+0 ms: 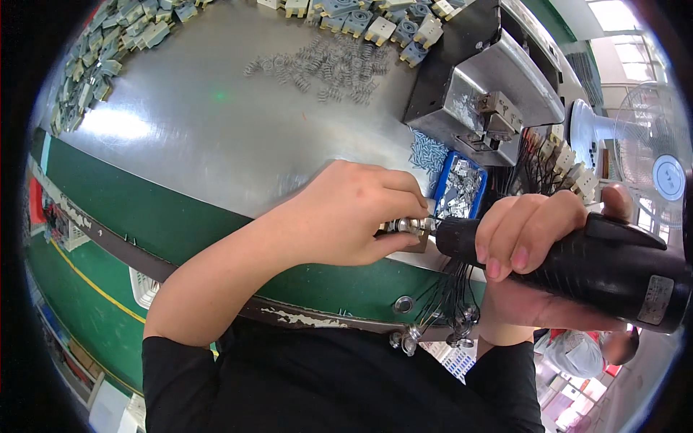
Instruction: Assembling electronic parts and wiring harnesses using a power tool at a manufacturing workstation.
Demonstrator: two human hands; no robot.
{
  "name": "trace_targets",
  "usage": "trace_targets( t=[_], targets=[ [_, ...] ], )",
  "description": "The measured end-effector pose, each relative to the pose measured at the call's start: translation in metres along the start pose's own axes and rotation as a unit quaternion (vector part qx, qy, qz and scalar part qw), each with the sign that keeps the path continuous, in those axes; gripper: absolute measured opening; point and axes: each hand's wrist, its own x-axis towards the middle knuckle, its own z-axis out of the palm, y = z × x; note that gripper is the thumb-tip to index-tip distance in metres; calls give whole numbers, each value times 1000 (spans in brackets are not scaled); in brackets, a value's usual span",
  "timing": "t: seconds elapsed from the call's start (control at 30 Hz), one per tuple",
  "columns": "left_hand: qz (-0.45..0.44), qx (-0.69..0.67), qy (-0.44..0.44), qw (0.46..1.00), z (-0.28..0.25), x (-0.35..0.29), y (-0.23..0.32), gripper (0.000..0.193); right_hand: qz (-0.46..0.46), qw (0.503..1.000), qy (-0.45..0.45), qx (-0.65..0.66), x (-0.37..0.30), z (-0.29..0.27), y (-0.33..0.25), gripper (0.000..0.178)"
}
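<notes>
My left hand (354,213) pinches a small shiny metal part (408,225) between thumb and fingers, near the front edge of the steel tabletop (195,155). My right hand (530,231) is wrapped round a black electric screwdriver (613,278), lying almost level. Its front end points left and meets the metal part; the exact contact at the tip is hidden by my left fingers. Just beyond the hands sits a blue tray (442,189) of small metal pieces. Beside it lies a heap of bluish screws (427,153).
A dark metal fixture (462,94) stands behind the tray. Coil springs (328,68) lie scattered at the back, with grey block-shaped housings (133,36) piled far left and far middle. Black wires (451,296) hang over the front edge. A fan (650,151) and another person (577,353) are at right.
</notes>
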Motion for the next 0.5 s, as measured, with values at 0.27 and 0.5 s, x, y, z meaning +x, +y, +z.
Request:
trace_targets(
  t=[0.27,0.5],
  targets=[
    [-1,3,0,1000,2,1,0,31,-25,992,-118,40,9,-23,-2,111],
    [-13,-2,-9,1000,1,-1,0,33,-31,993,-93,73,4,-17,0,110]
  ],
)
